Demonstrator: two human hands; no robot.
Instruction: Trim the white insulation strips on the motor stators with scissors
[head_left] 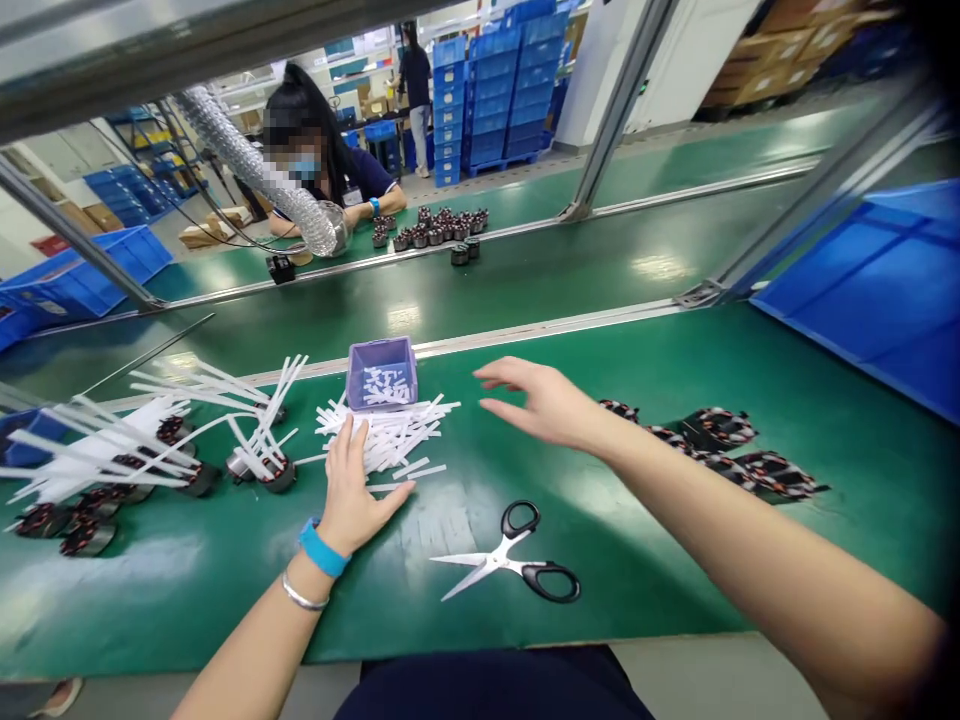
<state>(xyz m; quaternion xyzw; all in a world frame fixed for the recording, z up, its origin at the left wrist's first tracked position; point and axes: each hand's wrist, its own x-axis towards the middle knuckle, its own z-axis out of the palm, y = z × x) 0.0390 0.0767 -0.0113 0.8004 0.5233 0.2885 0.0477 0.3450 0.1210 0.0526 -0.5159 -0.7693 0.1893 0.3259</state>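
Holds bare left hand (352, 505), splayed, at heaped flat white strips (397, 435); holds bare right hand (541, 402) apart, loosely spread.

Seated co-worker (371, 182) in navy top, directly behind the ribbed silver duct (289, 200); blue plastic bin (94, 268) to the duct's left. Behind and right of the duct: standing person (415, 78) in dark top and light trousers, then tall stacks of blue plastic crates (491, 100). Far right of the duct: cardboard cartons (772, 58), large blue tub (874, 290).
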